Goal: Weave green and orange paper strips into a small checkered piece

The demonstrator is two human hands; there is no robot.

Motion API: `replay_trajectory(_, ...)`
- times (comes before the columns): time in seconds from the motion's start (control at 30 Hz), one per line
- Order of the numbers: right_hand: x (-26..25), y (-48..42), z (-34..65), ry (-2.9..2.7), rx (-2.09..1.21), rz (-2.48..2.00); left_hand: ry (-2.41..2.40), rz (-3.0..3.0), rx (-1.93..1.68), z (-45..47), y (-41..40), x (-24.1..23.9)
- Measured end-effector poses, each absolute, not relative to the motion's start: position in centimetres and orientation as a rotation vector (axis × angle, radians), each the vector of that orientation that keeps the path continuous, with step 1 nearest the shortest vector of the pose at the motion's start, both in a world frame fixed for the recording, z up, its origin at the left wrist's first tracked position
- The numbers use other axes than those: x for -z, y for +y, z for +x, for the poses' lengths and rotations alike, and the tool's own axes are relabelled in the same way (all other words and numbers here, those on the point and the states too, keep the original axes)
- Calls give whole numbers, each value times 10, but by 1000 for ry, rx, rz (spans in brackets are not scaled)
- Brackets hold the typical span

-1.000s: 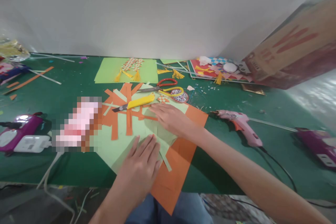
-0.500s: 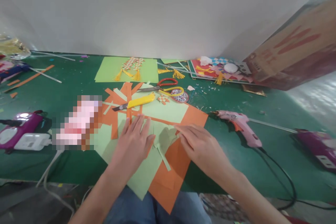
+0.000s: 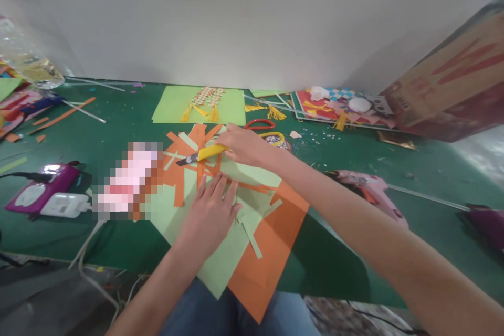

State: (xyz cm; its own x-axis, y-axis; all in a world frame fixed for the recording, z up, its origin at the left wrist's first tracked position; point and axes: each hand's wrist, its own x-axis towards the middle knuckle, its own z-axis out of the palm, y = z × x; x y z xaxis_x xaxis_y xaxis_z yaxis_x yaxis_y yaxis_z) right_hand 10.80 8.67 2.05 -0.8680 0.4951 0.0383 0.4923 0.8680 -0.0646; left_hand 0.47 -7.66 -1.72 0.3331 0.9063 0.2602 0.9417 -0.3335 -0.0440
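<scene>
My left hand (image 3: 214,212) lies flat with its fingers spread on the light green paper sheet (image 3: 220,268). Strips of orange paper (image 3: 179,194) lie around its fingertips. Farther forward, the fingers of my right hand (image 3: 246,144) are closed on the rear end of a yellow utility knife (image 3: 210,152); its blade points left. Behind that hand are scissors with one red and one yellow handle (image 3: 262,124), their blades mostly hidden. Under the green sheet is an orange paper sheet (image 3: 271,252). A narrow green paper strip (image 3: 252,240) rests loose beside my left hand.
A pink glue gun (image 3: 370,186) lies on the right, partly behind my right forearm. To the left are a pixelated phone-like object (image 3: 128,178) and a purple power strip (image 3: 43,189) with cables. Woven tasselled pieces (image 3: 207,98) lie on green paper at the back. A cardboard box (image 3: 452,73) stands far right.
My right hand has left the paper's right side and moved forward and left to the knife's end. My left hand stays on the paper. The view has shifted slightly left.
</scene>
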Motion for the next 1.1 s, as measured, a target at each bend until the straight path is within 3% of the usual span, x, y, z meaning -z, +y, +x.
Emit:
replay_trajectory(0.2,-39,95,109,-2913,-160,-831,-1667,-2411,312,3,-79,20)
replay_trajectory(0.4,-24,90,103,-2949,-157,-836,-1590,-2441,367,4,-80,18)
replay_trajectory(0.67,-18,67,113,-3084,-286,-523,-1576,-2428,348,4,-83,24)
replay_trajectory(1.1,-17,66,138,-2938,-502,-886,-1559,-2372,523,2,-85,25)
